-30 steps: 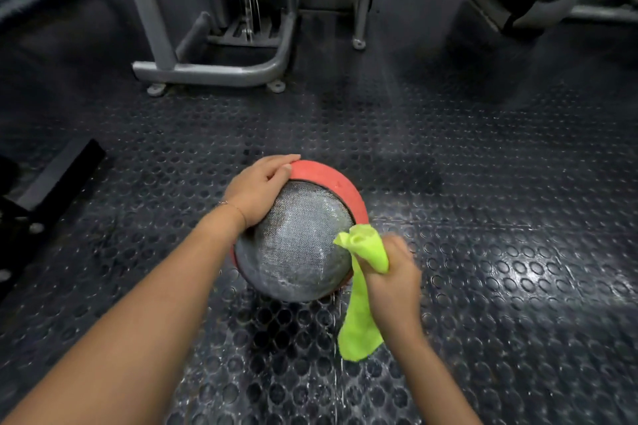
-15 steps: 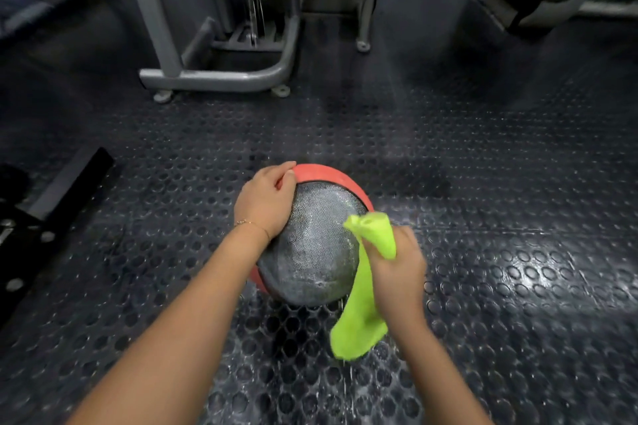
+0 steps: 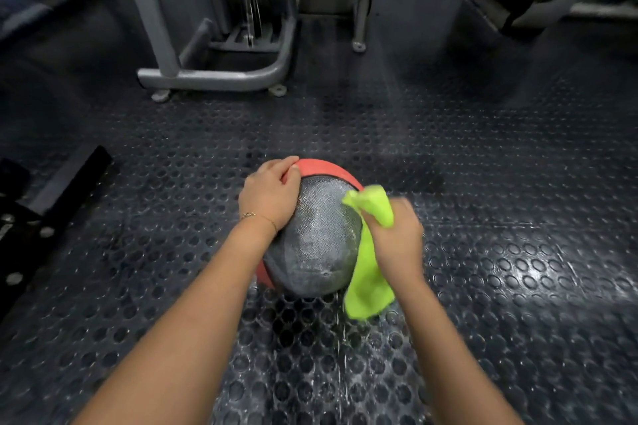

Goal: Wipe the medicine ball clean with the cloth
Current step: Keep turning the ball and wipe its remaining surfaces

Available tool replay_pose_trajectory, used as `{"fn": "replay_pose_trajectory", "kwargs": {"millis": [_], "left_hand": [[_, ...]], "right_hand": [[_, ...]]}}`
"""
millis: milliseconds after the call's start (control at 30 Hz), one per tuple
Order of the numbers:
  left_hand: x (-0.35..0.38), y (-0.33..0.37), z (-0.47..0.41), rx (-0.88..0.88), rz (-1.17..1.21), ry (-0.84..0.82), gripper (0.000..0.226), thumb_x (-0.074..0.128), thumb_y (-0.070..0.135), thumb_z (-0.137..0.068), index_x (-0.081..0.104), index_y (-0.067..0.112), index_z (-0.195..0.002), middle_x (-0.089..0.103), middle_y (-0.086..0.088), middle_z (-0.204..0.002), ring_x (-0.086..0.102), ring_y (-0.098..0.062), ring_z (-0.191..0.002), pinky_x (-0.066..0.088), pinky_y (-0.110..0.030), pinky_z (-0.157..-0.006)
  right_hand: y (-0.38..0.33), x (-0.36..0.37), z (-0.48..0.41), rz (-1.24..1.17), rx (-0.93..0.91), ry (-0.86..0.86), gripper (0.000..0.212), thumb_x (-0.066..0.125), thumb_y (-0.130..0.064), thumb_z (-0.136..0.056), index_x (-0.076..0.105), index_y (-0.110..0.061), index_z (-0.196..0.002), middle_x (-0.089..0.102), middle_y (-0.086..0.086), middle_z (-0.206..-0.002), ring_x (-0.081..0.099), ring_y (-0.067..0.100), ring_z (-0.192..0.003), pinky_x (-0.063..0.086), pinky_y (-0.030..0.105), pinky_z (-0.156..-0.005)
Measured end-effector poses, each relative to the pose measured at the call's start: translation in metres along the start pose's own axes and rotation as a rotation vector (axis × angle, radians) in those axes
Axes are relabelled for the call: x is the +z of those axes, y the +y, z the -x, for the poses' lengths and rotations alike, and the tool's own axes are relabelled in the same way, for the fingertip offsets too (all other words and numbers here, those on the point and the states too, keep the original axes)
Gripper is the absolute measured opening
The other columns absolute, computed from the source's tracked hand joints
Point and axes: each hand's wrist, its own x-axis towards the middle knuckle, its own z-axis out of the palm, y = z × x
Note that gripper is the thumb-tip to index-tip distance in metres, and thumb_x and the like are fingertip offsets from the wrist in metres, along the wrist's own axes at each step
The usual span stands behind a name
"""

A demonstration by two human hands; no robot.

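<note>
Right hand [image 3: 397, 241] clutches limp cloth [image 3: 371, 286] against pebbled medicine ball [image 3: 321, 245] (left hand [image 3: 271, 195] grips it).

Studded black rubber floor [image 3: 518, 286] w/ medicine ball [image 3: 321, 245] resting on it, grey machine frame [image 3: 214, 74] standing behind.

Right hand [image 3: 397, 238] blurred; cloth [image 3: 371, 272] hides ball's [image 3: 321, 238] right side.

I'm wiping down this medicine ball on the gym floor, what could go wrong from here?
The medicine ball is steadied only by the left hand on top; a hard wipe from the right hand could roll it away. The cloth hangs loose near the studded floor and may pick up grime.
</note>
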Motion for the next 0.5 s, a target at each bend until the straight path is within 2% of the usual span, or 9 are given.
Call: {"fn": "replay_pose_trajectory", "kwargs": {"millis": [67, 133, 233, 267, 333, 400, 500], "left_hand": [[0.003, 0.0, 0.003, 0.015, -0.011, 0.012, 0.035, 0.04, 0.037, -0.095, 0.057, 0.036, -0.125, 0.051, 0.007, -0.138, 0.047, -0.023, -0.126, 0.034, -0.033, -0.106], [0.005, 0.0, 0.003, -0.004, -0.015, 0.015, 0.036, 0.039, 0.038, -0.094, 0.057, 0.037, -0.125, 0.05, 0.007, -0.138, 0.047, -0.023, -0.126, 0.035, -0.034, -0.107], [0.005, 0.002, 0.001, -0.02, -0.008, -0.003, 0.036, 0.038, 0.038, -0.094, 0.057, 0.039, -0.124, 0.05, 0.008, -0.139, 0.047, -0.022, -0.126, 0.035, -0.036, -0.107], [0.005, 0.003, 0.001, -0.014, -0.009, -0.01, 0.035, 0.038, 0.038, -0.095, 0.057, 0.039, -0.124, 0.05, 0.008, -0.139, 0.046, -0.022, -0.127, 0.035, -0.035, -0.107], [0.007, 0.006, 0.004, 0.012, -0.035, -0.011, 0.035, 0.037, 0.038, -0.095, 0.056, 0.04, -0.125, 0.049, 0.01, -0.14, 0.045, -0.022, -0.127, 0.034, -0.036, -0.108], [0.01, 0.012, 0.008, 0.034, -0.078, -0.013, 0.036, 0.037, 0.038, -0.095, 0.054, 0.041, -0.126, 0.047, 0.01, -0.141, 0.042, -0.024, -0.129, 0.032, -0.037, -0.109], [0.013, 0.021, 0.01, 0.05, -0.121, -0.018, 0.036, 0.037, 0.038, -0.095, 0.053, 0.041, -0.127, 0.046, 0.009, -0.141, 0.04, -0.025, -0.129, 0.031, -0.038, -0.109]], "right_hand": [[-0.013, 0.003, -0.025, 0.106, -0.107, -0.087, 0.009, 0.065, -0.01, -0.081, 0.061, -0.008, -0.073, 0.047, -0.002, -0.076, 0.048, 0.016, -0.068, 0.032, 0.026, -0.062], [-0.013, 0.005, -0.025, 0.094, -0.131, -0.096, 0.007, 0.065, -0.012, -0.081, 0.062, -0.012, -0.074, 0.049, -0.003, -0.079, 0.05, 0.017, -0.074, 0.036, 0.028, -0.066], [0.006, -0.004, 0.018, -0.122, 0.011, 0.012, 0.023, 0.066, -0.007, -0.081, 0.056, -0.025, -0.072, 0.048, -0.007, -0.077, 0.05, -0.003, -0.07, 0.035, 0.007, -0.061], [0.014, -0.007, 0.032, -0.158, 0.049, 0.048, 0.027, 0.066, -0.005, -0.081, 0.055, -0.027, -0.07, 0.048, -0.007, -0.077, 0.049, -0.005, -0.068, 0.034, 0.007, -0.06], [0.02, -0.012, 0.037, -0.146, 0.094, 0.058, 0.027, 0.067, -0.006, -0.08, 0.055, -0.027, -0.068, 0.049, -0.005, -0.076, 0.05, 0.001, -0.068, 0.034, 0.017, -0.06], [0.011, -0.011, 0.014, -0.068, 0.064, 0.038, 0.02, 0.068, -0.009, -0.08, 0.057, -0.022, -0.068, 0.047, -0.004, -0.074, 0.048, 0.006, -0.066, 0.03, 0.024, -0.061], [-0.018, -0.005, -0.031, 0.205, -0.132, -0.128, 0.008, 0.064, -0.014, -0.08, 0.063, -0.012, -0.073, 0.051, 0.0, -0.078, 0.05, 0.019, -0.072, 0.033, 0.03, -0.064]]}}
